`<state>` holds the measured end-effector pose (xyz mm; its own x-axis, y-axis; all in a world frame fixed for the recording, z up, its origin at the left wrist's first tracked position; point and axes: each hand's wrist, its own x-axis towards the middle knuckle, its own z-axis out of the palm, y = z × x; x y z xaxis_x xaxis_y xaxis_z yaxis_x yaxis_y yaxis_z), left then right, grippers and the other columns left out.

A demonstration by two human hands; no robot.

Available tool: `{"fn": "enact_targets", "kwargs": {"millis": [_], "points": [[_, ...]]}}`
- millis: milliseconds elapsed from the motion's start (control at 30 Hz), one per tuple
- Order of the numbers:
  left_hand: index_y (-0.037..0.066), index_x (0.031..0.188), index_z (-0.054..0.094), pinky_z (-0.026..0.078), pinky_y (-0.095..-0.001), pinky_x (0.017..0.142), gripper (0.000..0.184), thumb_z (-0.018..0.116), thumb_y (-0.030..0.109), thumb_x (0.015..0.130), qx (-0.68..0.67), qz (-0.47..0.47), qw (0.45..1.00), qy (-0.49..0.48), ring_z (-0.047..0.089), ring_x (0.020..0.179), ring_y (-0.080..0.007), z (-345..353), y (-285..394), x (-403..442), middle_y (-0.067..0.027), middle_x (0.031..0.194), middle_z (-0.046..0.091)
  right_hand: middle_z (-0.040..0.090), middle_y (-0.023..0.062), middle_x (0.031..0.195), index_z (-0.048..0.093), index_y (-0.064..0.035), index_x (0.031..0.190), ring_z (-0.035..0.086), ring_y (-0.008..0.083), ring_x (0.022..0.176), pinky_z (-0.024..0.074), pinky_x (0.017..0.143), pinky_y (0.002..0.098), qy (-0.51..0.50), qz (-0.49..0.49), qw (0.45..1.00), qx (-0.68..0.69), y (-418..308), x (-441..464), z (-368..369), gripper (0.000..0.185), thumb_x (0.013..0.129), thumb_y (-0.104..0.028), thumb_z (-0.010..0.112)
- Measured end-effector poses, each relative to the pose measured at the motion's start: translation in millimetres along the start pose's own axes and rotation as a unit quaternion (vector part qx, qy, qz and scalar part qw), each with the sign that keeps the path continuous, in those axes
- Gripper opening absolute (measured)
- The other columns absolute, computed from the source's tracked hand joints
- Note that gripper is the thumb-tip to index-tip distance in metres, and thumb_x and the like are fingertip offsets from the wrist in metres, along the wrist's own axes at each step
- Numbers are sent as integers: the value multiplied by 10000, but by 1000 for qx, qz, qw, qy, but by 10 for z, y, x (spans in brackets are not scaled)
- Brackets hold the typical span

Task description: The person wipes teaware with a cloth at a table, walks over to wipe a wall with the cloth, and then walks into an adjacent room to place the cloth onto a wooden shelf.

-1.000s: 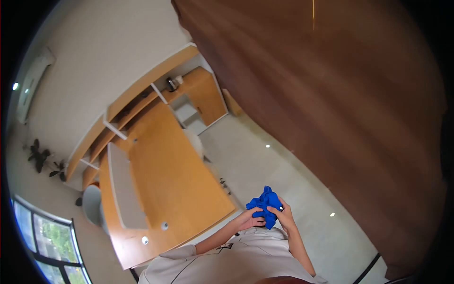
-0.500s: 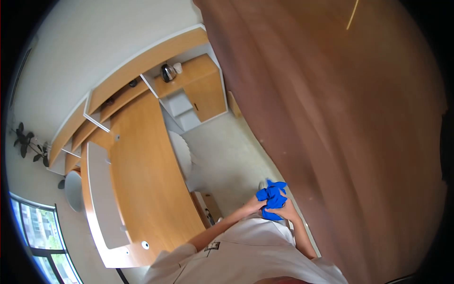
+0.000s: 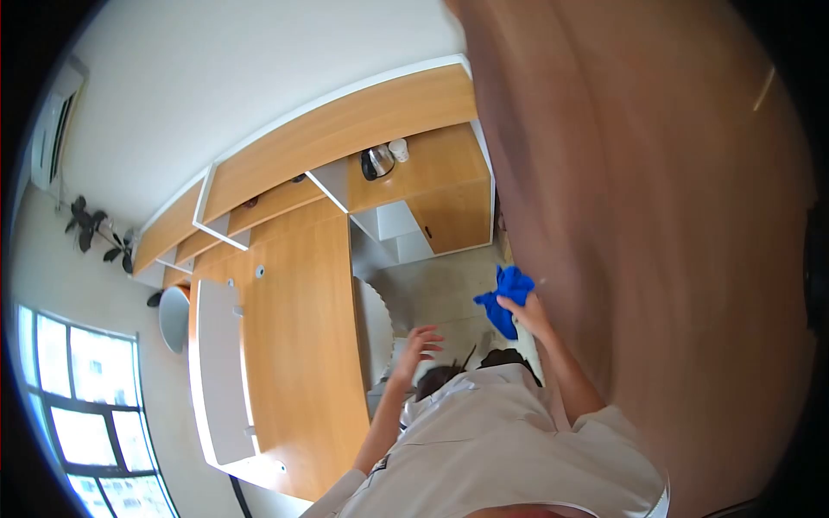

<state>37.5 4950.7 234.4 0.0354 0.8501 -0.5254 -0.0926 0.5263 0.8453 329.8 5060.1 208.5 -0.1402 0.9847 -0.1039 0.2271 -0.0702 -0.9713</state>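
Observation:
A crumpled blue cloth hangs from my right hand, whose fingers are closed on its lower right part. My left hand is apart from the cloth, to its lower left, with its fingers spread and nothing in them. It is raised near the right edge of the wooden desk.
A cabinet at the back carries a kettle and a white cup. A large brown curtain fills the right side. A white scalloped-edged object stands beside the desk. Windows are at the left.
My left hand has let go of the blue cloth and moved left, while my right hand still holds it. The view has shifted, bringing the cabinet and kettle nearer.

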Motion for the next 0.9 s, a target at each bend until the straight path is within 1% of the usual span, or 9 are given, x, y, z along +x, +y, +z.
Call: {"fn": "enact_targets", "kwargs": {"millis": [100,233,367,433,567,600,700,733,900], "points": [[107,1269,544,483,-310,778,443,450,406,957,-30,-35,993,106,638,935,-170,-380,113,226,-86,1104,672,667,217,1130,501,5,1271,674,330,1020,521,876,426,14,-17,994,-109,-570,977,-247,755,772,-495,769],[96,1216,585,473,-297,732,411,435,379,959,-46,-109,972,203,643,898,-171,-909,-71,640,-84,1073,682,669,252,1095,464,-10,1303,649,408,1042,509,896,464,39,-76,984,-156,-1111,2220,-301,828,726,-507,789],[94,1209,589,471,-306,728,400,428,366,965,-32,-135,977,162,641,882,-162,-1321,139,1513,-77,1061,686,677,250,1062,494,-20,1295,644,438,1005,517,874,468,94,-198,946,-240,-1837,3562,-144,827,706,-520,787],[107,1200,593,470,-295,709,383,426,366,972,-21,-121,983,136,639,865,-153,-1539,363,1984,-67,1064,686,683,227,1054,528,-24,1264,640,429,1007,505,888,494,153,-173,933,-275,-2229,4122,-15,809,698,-547,773],[124,1186,599,478,-291,721,362,435,362,967,26,-93,990,104,639,855,-150,-1896,1182,3102,-58,1069,688,448,295,1387,234,-60,1518,496,402,1248,419,1014,521,207,-53,905,-367,-2516,5276,199,1143,684,-651,746],[117,1188,599,481,-294,724,369,433,361,967,48,-70,992,94,639,856,-148,-1970,1339,3293,-56,1054,688,347,307,1446,53,-75,1555,427,425,1299,403,1041,504,169,-85,913,-363,-2509,5409,175,1213,720,-598,761],[111,1198,601,498,-326,749,368,424,343,973,78,-30,995,62,633,875,-153,-2189,1751,3658,-56,1058,679,400,301,1407,69,-96,1558,483,407,1256,450,1003,480,115,-205,948,-216,-2247,5432,176,1140,759,-474,789],[111,1201,602,505,-340,761,365,421,334,976,83,-27,995,49,629,883,-158,-2255,1807,3680,-57,1067,675,435,270,1385,131,-121,1557,549,334,1188,514,923,409,108,-115,972,-174,-2197,5287,177,1017,807,-335,784],[82,1121,637,518,-312,690,279,513,263,949,131,-161,978,16,664,854,-162,-2719,1121,3780,-56,981,693,614,122,1108,389,-101,1455,640,170,944,535,784,295,188,-37,976,-98,-1405,4638,-52,658,877,-133,702]]}}
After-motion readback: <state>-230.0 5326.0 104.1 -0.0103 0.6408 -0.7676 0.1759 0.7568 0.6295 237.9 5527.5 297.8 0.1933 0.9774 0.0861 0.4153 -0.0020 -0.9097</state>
